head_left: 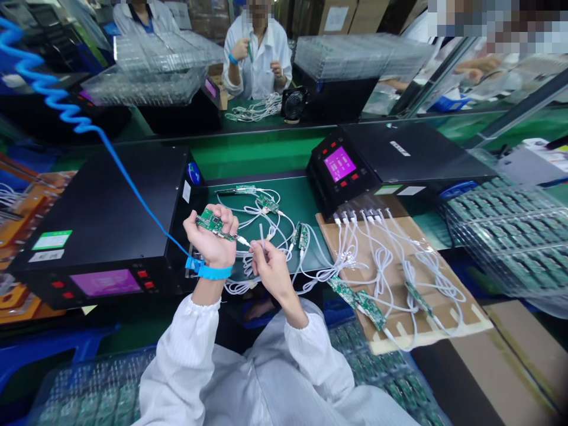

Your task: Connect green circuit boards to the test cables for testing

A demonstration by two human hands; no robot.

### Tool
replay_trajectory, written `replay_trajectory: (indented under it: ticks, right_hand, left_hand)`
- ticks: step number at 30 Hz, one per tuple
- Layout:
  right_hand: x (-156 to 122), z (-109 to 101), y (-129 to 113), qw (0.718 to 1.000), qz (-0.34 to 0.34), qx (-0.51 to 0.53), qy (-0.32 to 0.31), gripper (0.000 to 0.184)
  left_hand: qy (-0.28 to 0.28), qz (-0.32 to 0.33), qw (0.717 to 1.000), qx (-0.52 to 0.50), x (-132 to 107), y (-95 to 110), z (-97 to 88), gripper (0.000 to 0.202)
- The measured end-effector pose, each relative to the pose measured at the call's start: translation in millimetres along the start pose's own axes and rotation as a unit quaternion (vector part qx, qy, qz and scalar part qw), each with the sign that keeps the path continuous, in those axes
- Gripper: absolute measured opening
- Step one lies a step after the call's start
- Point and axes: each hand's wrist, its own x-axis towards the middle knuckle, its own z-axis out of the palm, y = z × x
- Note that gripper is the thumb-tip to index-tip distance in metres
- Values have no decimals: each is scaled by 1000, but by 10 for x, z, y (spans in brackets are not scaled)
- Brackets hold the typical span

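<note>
Your left hand (212,244) is turned palm up with its fingers curled around a green circuit board (213,222), while your right hand (271,266) pinches a white plug (242,241) between thumb and forefinger. The plug meets the board's right end; you cannot tell from here whether it is fully seated. Both hands are above the tabletop (290,192), between two black boxes.

Around your left wrist sits a blue wristband (215,271), joined to a blue cord (119,157) that coils up toward the far left. Close by on the left stands one black box (118,201), its lit screen (106,283) on the near side; the other black box (426,151) is farther off to the right, with a pink screen (341,164).

Beyond your hands, more boards lie among white cables, one (267,204) toward the far side and another (303,236) just right of your right hand. Farther right, a cardboard sheet (473,319) carries looped cables and several boards, and past it you have stacked clear trays (510,242) filled with boards. Across from you, a person (257,65) in white sits between far stacks of trays.
</note>
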Motion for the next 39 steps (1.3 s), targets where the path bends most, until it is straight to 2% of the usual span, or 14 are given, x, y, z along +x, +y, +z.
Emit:
replay_trajectory:
  ticks: [5, 9, 16, 22, 33, 35, 37, 39]
  right_hand:
    - [-7, -42, 6, 999, -6, -34, -21, 37]
    - [7, -85, 28, 999, -2, -37, -32, 36]
    - [-1, -64, 66, 997, -67, -42, -6, 30]
    - [-5, -55, 1, 989, -123, -81, 22, 28]
    - [77, 6, 17, 986, -154, -65, -2, 25]
    - [65, 17, 9, 979, -185, -85, 25, 25]
    - [24, 39, 3, 970, -205, -102, 84, 30]
    - [-41, 81, 4, 971, -187, -81, 126, 38]
  left_hand:
    - [-12, -22, 1000, -11, -14, 11, 2, 58]
    - [-28, -54, 998, 3, -14, 31, -17, 52]
    - [-66, -17, 998, -11, -39, 3, -50, 44]
    - [-49, -12, 999, -8, -110, -45, -50, 48]
    - [-57, 13, 998, 12, -85, -22, -137, 44]
    - [-60, 30, 997, 24, -83, 16, -156, 42]
    - [-74, 54, 995, 44, -83, 58, -165, 41]
    - [-101, 79, 989, 77, -83, 88, -178, 41]
